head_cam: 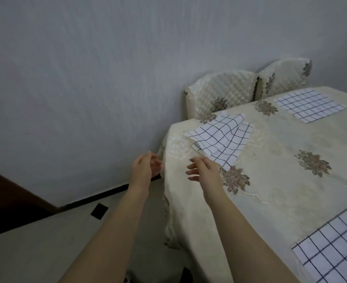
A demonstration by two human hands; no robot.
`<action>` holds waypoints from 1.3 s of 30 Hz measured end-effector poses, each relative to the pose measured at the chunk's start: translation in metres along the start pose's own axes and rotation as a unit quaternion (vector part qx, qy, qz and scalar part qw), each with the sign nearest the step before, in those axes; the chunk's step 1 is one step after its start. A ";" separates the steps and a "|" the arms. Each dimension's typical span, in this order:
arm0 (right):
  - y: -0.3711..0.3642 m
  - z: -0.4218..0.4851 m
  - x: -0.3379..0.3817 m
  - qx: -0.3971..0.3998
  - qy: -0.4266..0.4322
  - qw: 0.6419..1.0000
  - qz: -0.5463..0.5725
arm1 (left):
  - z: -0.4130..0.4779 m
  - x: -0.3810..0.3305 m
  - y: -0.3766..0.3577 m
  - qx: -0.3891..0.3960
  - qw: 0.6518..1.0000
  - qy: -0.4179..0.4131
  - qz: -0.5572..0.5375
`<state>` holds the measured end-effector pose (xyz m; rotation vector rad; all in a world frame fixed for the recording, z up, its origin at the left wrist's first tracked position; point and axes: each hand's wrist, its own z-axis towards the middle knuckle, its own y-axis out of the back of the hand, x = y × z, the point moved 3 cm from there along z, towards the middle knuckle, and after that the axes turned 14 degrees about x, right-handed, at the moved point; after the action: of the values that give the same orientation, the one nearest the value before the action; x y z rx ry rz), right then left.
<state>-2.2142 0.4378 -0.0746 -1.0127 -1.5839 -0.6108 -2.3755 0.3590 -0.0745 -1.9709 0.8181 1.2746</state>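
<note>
A white cloth with a black grid [221,137] lies rumpled and partly folded near the table's left corner. My right hand [204,172] hovers over the tablecloth just in front of that cloth, fingers spread and relaxed, holding nothing. My left hand [145,168] is in the air beside the table's left edge, fingers loosely open and blurred, also holding nothing. Neither hand touches the checked cloth.
The table carries a cream tablecloth [280,160] with flower patches. Two more checked cloths lie flat, one at the far right [309,105] and one at the near right [336,246]. Two quilted chair backs [223,90] stand against the grey wall.
</note>
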 end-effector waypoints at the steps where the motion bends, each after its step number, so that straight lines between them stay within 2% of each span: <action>1: -0.010 0.004 -0.001 0.006 -0.002 1.000 -0.002 | 0.001 -0.002 0.010 -0.006 1.000 0.000 -0.003; 7: -0.072 0.020 -0.010 0.019 -0.023 1.000 -0.010 | 0.013 -0.008 0.072 -0.026 1.000 0.007 -0.014; 18: -0.154 0.056 -0.013 -0.042 -0.001 0.999 -0.021 | 0.068 -0.026 0.154 0.025 0.999 0.031 -0.021; 27: -0.168 0.075 -0.007 -0.090 -0.002 0.996 -0.017 | 0.106 -0.032 0.160 0.076 0.995 0.057 -0.012; 39: -0.155 0.150 -0.005 -0.150 -0.001 0.988 0.024 | 0.193 -0.042 0.122 0.140 0.987 0.061 0.041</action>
<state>-2.4239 0.4813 -0.0994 -1.2701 -1.4926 -0.8315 -2.5866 0.4436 -0.1197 -1.8182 1.0846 1.0271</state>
